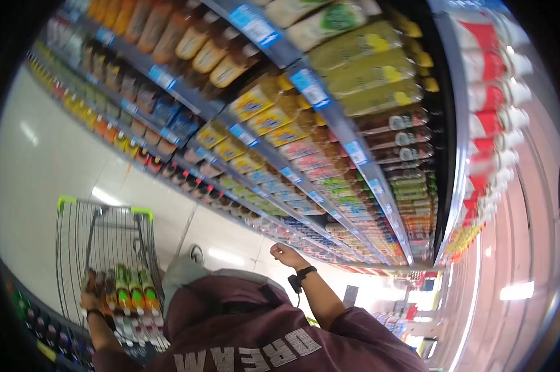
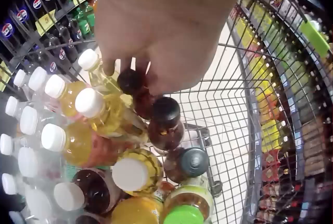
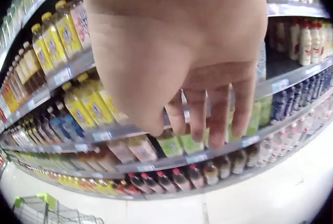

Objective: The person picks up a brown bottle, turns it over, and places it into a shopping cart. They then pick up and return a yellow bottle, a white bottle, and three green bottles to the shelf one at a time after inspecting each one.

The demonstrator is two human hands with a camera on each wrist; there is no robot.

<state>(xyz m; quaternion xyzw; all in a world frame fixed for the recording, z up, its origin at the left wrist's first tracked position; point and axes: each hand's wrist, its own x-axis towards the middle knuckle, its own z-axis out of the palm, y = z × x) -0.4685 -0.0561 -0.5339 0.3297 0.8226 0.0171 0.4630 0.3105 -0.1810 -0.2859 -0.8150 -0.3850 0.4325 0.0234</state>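
Observation:
My left hand is down inside the wire shopping cart. In the left wrist view its fingers and thumb grip a dark-capped bottle of reddish-brown drink near the neck; part of that bottle is hidden by the hand. Beside it stands another dark-capped bottle, with white-capped bottles of yellow drink on the other side. A green-capped bottle is at the bottom of that view. My right hand hangs in the air in front of the shelves, fingers loose, holding nothing.
Long shelves of bottled drinks run along the aisle opposite the cart. Behind the cart, another shelf holds dark cola bottles. Several white-capped clear bottles fill one end of the cart. Pale tiled floor lies between.

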